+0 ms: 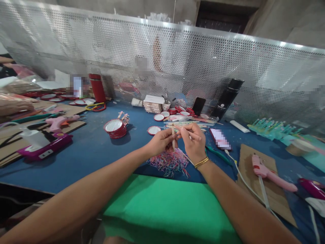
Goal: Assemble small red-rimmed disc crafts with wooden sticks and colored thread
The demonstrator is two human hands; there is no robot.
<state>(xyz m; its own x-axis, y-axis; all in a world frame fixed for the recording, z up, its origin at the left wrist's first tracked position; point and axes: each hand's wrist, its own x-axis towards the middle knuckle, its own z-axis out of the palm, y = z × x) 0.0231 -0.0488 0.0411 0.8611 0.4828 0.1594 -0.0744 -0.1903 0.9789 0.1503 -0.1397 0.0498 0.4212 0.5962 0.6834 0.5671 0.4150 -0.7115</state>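
Observation:
My left hand (pixel 164 139) grips a pale flat craft stick (pixel 173 137), held upright over the table. Close against it is my right hand (pixel 193 140), with a gold bracelet at the wrist. Its fingers are pinched together at the stick's upper part, and what they hold is too small to make out. Below both hands lies a heap of pink, blue and purple strings (pixel 169 164). Behind them are several thin sticks (pixel 188 124) and a white disc with a red rim (pixel 153 130).
A stack of red-rimmed discs (pixel 115 128) stands left of my hands. To the right are a phone (pixel 220 139) on a cable, green-handled pliers (pixel 218 155) and a pink glue gun (pixel 269 173) on cardboard. A purple power strip (pixel 45 147) lies at left. Perforated metal (pixel 122 51) borders the back.

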